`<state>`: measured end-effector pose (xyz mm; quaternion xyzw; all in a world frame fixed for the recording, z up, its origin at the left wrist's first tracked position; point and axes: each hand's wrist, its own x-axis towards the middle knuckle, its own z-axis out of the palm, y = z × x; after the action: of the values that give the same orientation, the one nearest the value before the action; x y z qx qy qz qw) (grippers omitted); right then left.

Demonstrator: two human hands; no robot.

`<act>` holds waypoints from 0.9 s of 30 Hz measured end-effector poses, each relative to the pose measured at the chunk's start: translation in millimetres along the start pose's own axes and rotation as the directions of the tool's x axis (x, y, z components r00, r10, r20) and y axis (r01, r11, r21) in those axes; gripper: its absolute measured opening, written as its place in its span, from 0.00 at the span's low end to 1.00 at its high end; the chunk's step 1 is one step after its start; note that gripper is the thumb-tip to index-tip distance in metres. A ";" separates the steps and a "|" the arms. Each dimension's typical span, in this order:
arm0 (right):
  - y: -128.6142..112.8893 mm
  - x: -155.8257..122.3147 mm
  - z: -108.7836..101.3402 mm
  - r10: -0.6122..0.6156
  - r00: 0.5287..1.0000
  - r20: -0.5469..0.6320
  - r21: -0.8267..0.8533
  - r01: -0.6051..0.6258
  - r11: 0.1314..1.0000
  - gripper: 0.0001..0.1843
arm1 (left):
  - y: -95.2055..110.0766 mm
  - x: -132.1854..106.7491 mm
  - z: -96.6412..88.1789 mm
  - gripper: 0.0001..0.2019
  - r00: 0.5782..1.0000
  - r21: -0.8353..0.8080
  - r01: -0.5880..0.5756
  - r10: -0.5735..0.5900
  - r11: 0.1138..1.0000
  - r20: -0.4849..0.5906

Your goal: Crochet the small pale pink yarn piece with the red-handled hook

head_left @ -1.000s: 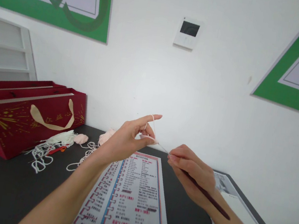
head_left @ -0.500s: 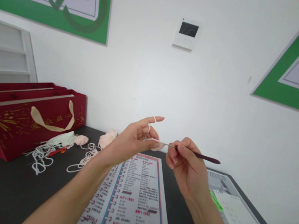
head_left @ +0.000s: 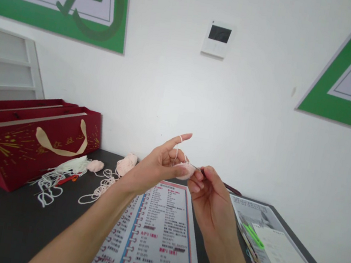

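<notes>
Left hand: the left hand [head_left: 156, 168] is raised above the table, forefinger stretched out with a strand of pale pink yarn [head_left: 178, 147] looped over it; thumb and the other fingers pinch a small pink crocheted piece [head_left: 185, 171].
Right hand: the right hand [head_left: 208, 198] is closed around a thin crochet hook [head_left: 231, 189], its dark handle sticking out to the right behind the fingers; the tip meets the pink piece, touching the left fingertips.
Crocheted piece: held in the air between the two hands, over the top edge of the instruction sheet [head_left: 156, 234]; small, only a little larger than a fingertip.
Progress: judging by its size, the piece is at an early stage, only a few stitches made; most of the yarn is unused. Whether the hook is through a loop cannot be told.
Yarn supply: a pink yarn ball [head_left: 126, 163] and loose pink strands [head_left: 101, 186] lie on the dark table [head_left: 1, 215], left of the sheet.
Other things: white cord [head_left: 53, 177] beside a red gift bag [head_left: 32, 141]; green clips [head_left: 254, 235] on papers [head_left: 281, 261] at right.
</notes>
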<state>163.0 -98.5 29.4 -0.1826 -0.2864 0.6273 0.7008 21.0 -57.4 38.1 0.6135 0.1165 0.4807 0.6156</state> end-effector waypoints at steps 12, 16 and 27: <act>1.5 -4.8 -3.7 -0.176 0.977 0.123 -0.148 0.194 0.970 0.11 | 6.3 -0.8 6.6 0.32 0.998 0.090 0.020 -0.015 0.996 -0.055; -2.0 -3.8 -5.4 -0.174 0.974 0.145 -0.143 0.195 0.970 0.08 | 8.0 -1.5 4.2 0.33 0.997 0.068 0.047 -0.043 0.997 -0.068; -5.1 -0.4 -8.2 -0.111 0.985 0.135 -0.143 0.130 0.981 0.08 | 7.4 -1.7 -5.3 0.34 0.994 -0.065 0.097 -0.094 0.993 0.059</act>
<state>172.2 -98.8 26.1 -0.1775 -0.3873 0.5705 0.7021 13.0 -56.8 42.5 0.5991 0.1123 0.4372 0.6613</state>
